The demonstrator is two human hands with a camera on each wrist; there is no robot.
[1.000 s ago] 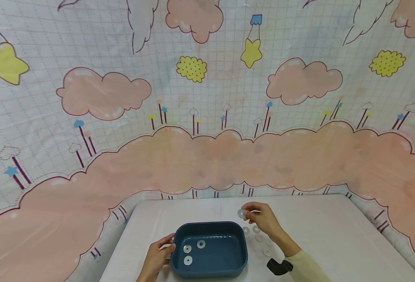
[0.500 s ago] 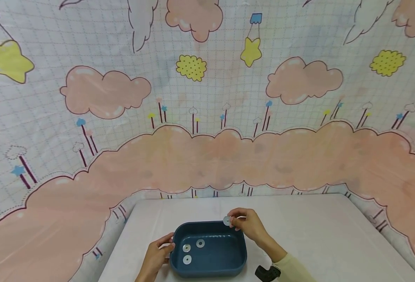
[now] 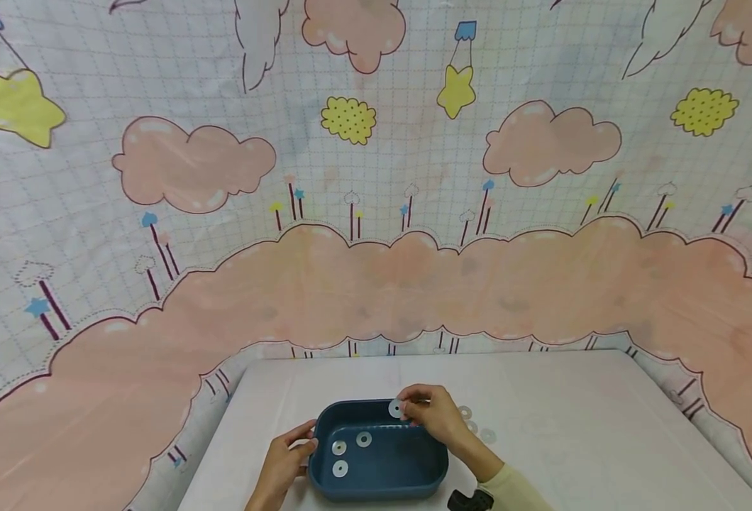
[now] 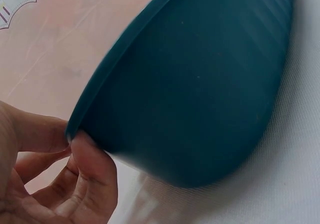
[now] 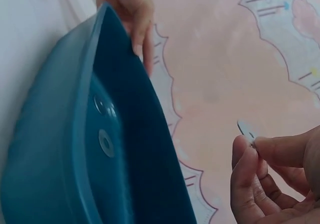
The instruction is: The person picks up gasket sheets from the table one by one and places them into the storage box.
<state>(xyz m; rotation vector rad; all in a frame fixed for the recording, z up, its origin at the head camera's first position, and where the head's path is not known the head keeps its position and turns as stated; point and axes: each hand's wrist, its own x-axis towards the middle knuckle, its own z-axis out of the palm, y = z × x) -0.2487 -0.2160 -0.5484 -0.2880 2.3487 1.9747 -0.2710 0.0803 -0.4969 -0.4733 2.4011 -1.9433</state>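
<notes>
A blue plastic basin stands on the white-covered table, with several flat metal washers lying in its left half. My left hand pinches the basin's left rim; in the left wrist view the thumb and finger grip its edge. Over the back right part of the basin, my right hand holds one washer between thumb and fingertips. The right wrist view shows that washer almost edge-on, above the basin's rim.
Several more washers lie on the table right of the basin, partly hidden behind the right forearm. A black wristband sits at the right wrist. Behind the table hangs a cloth printed with clouds and stars.
My right hand has moved left with the washer, from beyond the basin's right back corner to over the basin. The left hand keeps its place on the rim.
</notes>
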